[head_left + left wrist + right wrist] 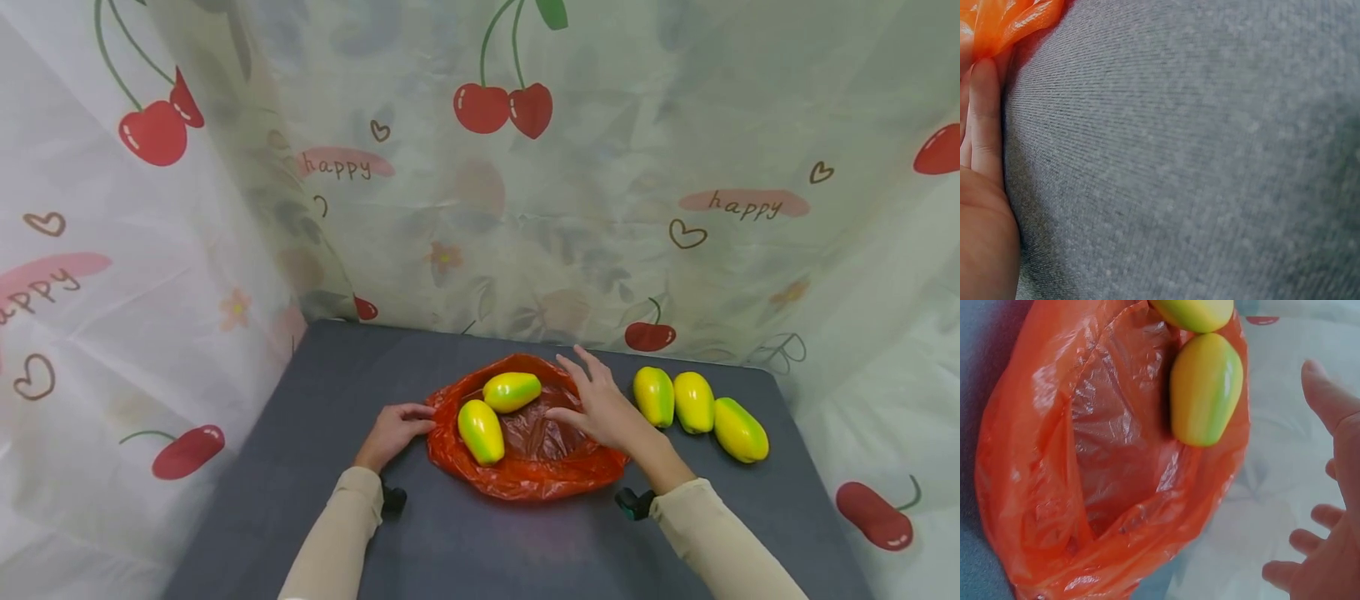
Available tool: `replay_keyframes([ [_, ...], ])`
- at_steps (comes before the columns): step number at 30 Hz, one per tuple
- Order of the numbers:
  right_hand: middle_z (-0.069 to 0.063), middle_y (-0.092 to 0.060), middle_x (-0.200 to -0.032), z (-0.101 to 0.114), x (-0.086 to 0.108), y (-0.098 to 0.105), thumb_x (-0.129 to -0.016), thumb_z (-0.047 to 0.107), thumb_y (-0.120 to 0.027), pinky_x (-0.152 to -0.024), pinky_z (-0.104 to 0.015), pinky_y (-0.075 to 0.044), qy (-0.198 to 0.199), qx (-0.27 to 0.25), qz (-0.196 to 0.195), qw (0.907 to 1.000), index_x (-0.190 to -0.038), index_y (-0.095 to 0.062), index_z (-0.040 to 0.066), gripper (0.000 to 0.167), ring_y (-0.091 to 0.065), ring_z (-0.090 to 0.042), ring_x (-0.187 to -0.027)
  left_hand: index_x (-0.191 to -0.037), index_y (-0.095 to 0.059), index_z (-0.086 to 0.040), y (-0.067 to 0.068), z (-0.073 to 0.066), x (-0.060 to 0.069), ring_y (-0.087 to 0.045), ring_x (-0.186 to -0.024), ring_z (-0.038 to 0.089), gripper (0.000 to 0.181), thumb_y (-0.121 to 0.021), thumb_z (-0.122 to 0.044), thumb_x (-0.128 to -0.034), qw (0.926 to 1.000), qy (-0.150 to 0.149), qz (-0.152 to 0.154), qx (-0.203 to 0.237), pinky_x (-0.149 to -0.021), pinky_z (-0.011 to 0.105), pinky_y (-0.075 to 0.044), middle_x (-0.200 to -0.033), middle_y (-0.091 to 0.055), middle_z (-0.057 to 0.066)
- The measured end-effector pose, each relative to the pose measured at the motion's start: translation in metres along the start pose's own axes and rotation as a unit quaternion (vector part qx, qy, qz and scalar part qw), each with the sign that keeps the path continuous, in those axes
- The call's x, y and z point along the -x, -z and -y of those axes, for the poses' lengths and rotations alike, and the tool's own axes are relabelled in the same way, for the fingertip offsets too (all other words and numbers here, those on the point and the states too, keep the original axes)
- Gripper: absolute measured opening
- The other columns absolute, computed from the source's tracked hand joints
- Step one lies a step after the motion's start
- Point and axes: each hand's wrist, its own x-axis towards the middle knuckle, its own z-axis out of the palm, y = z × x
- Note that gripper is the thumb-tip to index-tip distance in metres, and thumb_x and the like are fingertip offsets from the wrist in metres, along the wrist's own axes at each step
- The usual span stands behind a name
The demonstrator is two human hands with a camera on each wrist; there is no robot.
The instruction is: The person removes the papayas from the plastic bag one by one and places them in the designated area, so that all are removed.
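A red plastic bag (525, 490) lies spread with its mouth facing up. Inside it rest two yellow-green mangoes, one nearer the front (481, 432) and one farther back (512, 392). At the bag's left rim, my left hand (392, 435) pinches the plastic; the orange-red film (1029, 22) shows at its fingertips in the left wrist view. My right hand (603, 404) is held over the bag's right side, fingers spread and holding nothing. From the right wrist view, a mango (1205, 390) lies in the bag, apart from that hand.
Three more mangoes lie in a row right of the bag: a left one (653, 397), a middle one (693, 402) and a right one (740, 430). The dark grey table (285, 500) is bordered by a cherry-print curtain (525, 250) at the back and sides.
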Motion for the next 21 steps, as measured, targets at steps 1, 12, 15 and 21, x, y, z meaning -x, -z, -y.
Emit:
replay_keyframes([
  [1, -0.015, -0.009, -0.172, 0.002, -0.001, 0.000, -0.091, 0.054, -0.070, -0.109, -0.071, -0.038, 0.003, -0.004, 0.003, 1.0000, -0.163, -0.022, 0.028, 0.090, -0.019, -0.048, -0.154, -0.110, -0.079, -0.023, 0.000, 0.000, 0.000, -0.065, -0.114, 0.021, 0.020, -0.077, -0.028, -0.0913, 1.0000, 0.001, 0.000, 0.000, -0.107, 0.049, -0.049, -0.123, -0.074, 0.002],
  [12, -0.013, -0.036, -0.161, 0.013, -0.021, -0.009, -0.089, 0.044, -0.076, -0.113, -0.064, -0.040, 0.038, -0.038, 0.044, 0.9976, -0.158, -0.037, 0.019, 0.083, -0.036, -0.039, -0.146, -0.109, -0.079, -0.024, 0.000, -0.002, 0.001, -0.065, -0.114, 0.022, 0.019, -0.078, -0.029, -0.0908, 0.9999, 0.013, -0.003, 0.002, -0.107, 0.049, -0.049, -0.123, -0.074, 0.003],
  [15, -0.013, -0.041, -0.156, 0.016, -0.029, -0.013, -0.088, 0.039, -0.079, -0.113, -0.061, -0.041, 0.052, -0.051, 0.050, 0.9961, -0.155, -0.042, 0.016, 0.079, -0.041, -0.038, -0.141, -0.109, -0.080, -0.024, 0.001, -0.002, 0.000, -0.064, -0.116, 0.023, 0.019, -0.078, -0.029, -0.0906, 0.9999, 0.011, -0.003, 0.006, -0.109, 0.050, -0.048, -0.123, -0.074, 0.002],
  [21, -0.014, -0.045, -0.151, 0.019, -0.043, -0.021, -0.088, 0.038, -0.079, -0.112, -0.058, -0.044, 0.047, -0.050, 0.070, 0.9952, -0.153, -0.045, 0.013, 0.078, -0.046, -0.035, -0.136, -0.108, -0.080, -0.024, 0.000, 0.000, 0.000, -0.064, -0.115, 0.022, 0.019, -0.078, -0.029, -0.0904, 0.9999, 0.009, -0.006, 0.001, -0.109, 0.049, -0.048, -0.122, -0.074, 0.002],
])
